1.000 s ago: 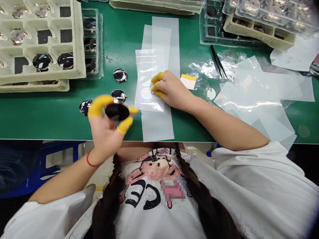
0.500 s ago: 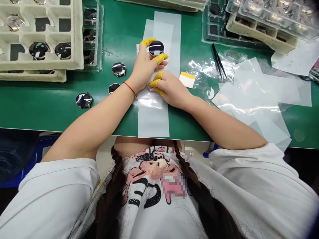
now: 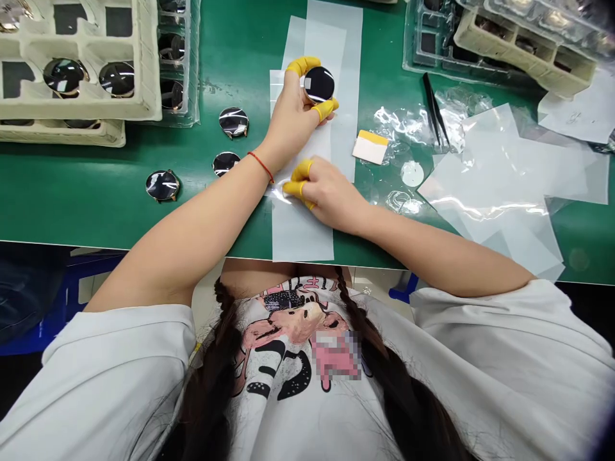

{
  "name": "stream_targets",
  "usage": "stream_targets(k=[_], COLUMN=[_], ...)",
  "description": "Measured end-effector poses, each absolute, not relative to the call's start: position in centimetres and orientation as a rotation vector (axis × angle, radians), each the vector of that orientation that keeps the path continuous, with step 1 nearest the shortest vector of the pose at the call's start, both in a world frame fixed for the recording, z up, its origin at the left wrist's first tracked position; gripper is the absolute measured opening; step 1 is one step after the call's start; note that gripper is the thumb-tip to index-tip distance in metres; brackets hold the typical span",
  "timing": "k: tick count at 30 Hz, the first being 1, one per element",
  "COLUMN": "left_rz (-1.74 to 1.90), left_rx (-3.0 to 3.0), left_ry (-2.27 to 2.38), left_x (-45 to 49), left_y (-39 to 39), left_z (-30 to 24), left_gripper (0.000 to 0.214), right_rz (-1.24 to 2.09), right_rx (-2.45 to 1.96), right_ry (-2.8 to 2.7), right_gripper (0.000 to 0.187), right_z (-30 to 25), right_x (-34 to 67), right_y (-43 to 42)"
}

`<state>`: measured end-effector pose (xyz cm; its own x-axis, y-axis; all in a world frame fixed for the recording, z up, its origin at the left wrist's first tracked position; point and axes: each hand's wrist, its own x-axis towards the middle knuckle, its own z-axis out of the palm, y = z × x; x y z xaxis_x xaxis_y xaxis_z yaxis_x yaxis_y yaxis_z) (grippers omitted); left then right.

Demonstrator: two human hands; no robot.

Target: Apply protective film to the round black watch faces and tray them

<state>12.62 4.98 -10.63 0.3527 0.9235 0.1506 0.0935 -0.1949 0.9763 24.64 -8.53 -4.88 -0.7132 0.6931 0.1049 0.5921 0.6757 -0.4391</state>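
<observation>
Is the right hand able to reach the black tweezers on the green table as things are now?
Probably yes. The right hand only rests on the white film strip, and between it and the black tweezers lie just flat clear wrappers.

Three discs [image 3: 233, 121] lie left of the film strips [image 3: 336, 38]; tweezers [image 3: 435, 109] and loose sheets [image 3: 504, 173] lie right, trays [image 3: 150, 64] behind.

One camera is riding on the person's head, looking forward and down past the chest onto the counter [image 3: 96, 205]. It is working at close range: the shirt [image 3: 480, 358] is filling the near half of the picture, the counter is crossing the far half. The left hand [image 3: 293, 109], gripping a black disc [image 3: 319, 84], and the right hand [image 3: 327, 192] are sitting near the middle; trays [image 3: 150, 77] are running off the far edges.
</observation>
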Motion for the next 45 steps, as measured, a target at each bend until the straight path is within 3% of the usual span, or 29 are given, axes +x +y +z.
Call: stream_targets(k=[4, 8, 13, 19, 24, 27, 35, 45], left_rz=[0.958, 0.917, 1.094, 1.261, 1.299, 1.315, 1.280, 1.230], left_rx=[1.542, 1.607, 1.654, 1.502, 1.516, 1.549, 1.579, 1.631], left_ry=[0.940, 0.986, 0.965, 0.760, 0.699, 0.663, 0.721, 0.715], left_x=[12.7, 13.0, 13.7, 13.9, 13.9, 14.0, 13.9, 13.5], left_y=[5.0, 4.1, 3.8, 4.0, 4.9, 5.7, 4.6, 4.4], left_z=[-10.1, -9.1, -9.8, -10.8, -11.9, -12.8, -11.7, -11.6], left_gripper=[0.073, 0.063, 0.049, 0.049, 0.053, 0.056, 0.048, 0.048], right_rz=[0.578, 0.649, 0.691, 0.789, 0.783, 0.810, 0.553, 0.624], right_rx=[-0.751, -0.590, -0.909, -1.052, -0.676, -0.495, -1.064, -0.459], right_ry=[-2.733, -2.734, -2.527, -2.535, -2.787, -2.779, -2.475, -2.795], right_gripper=[0.038, 0.040, 0.029, 0.037, 0.040, 0.040, 0.030, 0.041], right_z=[-4.8, -4.1, -4.1, -5.7, -4.4, -3.6, -5.8, -3.0], right_x=[24.8, 25.8, 25.8, 23.6, 23.8, 24.8, 26.8, 26.7], right_y=[-14.1, -16.4, -10.4, -10.6, -17.4, -17.0, -8.6, -17.6])
